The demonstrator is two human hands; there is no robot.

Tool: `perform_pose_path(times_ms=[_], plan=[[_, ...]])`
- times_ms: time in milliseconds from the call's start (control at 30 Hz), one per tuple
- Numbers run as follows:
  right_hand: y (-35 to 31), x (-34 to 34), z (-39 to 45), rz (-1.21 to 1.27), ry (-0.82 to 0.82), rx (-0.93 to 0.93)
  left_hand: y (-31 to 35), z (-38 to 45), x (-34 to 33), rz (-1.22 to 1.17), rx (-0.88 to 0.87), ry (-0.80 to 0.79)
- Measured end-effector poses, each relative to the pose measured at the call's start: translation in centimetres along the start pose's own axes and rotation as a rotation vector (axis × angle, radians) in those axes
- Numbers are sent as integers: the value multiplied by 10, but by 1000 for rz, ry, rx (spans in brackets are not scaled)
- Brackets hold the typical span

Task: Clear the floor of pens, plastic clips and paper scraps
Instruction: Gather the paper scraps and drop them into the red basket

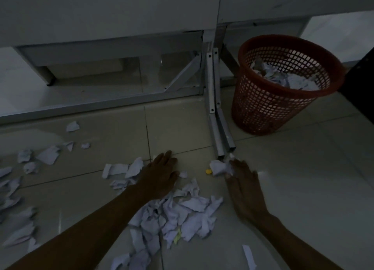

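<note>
Over by the desk frame, a red mesh wastebasket (pixel 283 85) stands on the tiled floor (pixel 303 178), upright though it looks tilted through the wide lens. It holds crumpled white paper (pixel 283 77), heaped well below the rim on the far side; nothing else in it can be made out in the dim light.

The person crouches with both arms stretched forward. The left hand (pixel 159 176) lies flat and spread, palm down, fingers together, its edge against a loose strip of paper (pixel 121 169). It holds nothing. The right hand (pixel 240 180) also lies open along the floor, and its fingertips touch a crumpled scrap (pixel 218 167) just in front of the metal desk legs (pixel 222 136); whether the fingers pinch that scrap or only press against it, I cannot tell.

Between the two forearms sits the main pile of torn paper scraps (pixel 178 215), with a pale yellow-green bit (pixel 177 237) tucked into its near edge. A small yellow piece (pixel 208 171) lies just left of the crumpled scrap. More scraps (pixel 30 162) are scattered far left, and one strip (pixel 249 256) lies alone near the right forearm.
</note>
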State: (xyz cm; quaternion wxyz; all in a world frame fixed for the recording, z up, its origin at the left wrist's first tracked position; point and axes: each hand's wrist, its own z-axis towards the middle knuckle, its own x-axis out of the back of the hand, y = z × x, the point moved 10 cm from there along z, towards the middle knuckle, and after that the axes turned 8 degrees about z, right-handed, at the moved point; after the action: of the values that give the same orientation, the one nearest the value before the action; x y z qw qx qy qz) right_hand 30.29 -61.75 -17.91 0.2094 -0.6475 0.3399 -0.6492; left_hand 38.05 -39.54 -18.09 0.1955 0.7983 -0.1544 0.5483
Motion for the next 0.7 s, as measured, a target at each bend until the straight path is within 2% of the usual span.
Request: perform_pose_path(times_ms=[100,233,267,333,433,533,567,600,667,700], plan=[[-23,-23,-22,-21,-53,117,-7,-15,-8,-41,-30,-9],[-64,-51,-44,-9,-210,320,-6,-32,-17,10,-62,-59],[-73,-51,-48,25,-223,367,-5,-37,-13,-34,-56,-52],[-82,-46,-51,94,-186,418,2,-47,9,-112,-90,60],[-80,-40,-36,100,-105,348,-18,-59,41,-188,10,302],[-71,-64,-18,54,-268,165,-52,-62,56,-154,220,358],[-72,-73,-16,10,-320,145,-66,-63,50,-134,323,274],[-74,-80,-15,-47,-349,150,-74,-63,42,-130,329,221],[-81,-90,-21,-131,-379,206,-73,-58,8,-225,210,-12],[-85,-95,-28,-161,-408,252,-74,-58,-3,-289,166,-33]])
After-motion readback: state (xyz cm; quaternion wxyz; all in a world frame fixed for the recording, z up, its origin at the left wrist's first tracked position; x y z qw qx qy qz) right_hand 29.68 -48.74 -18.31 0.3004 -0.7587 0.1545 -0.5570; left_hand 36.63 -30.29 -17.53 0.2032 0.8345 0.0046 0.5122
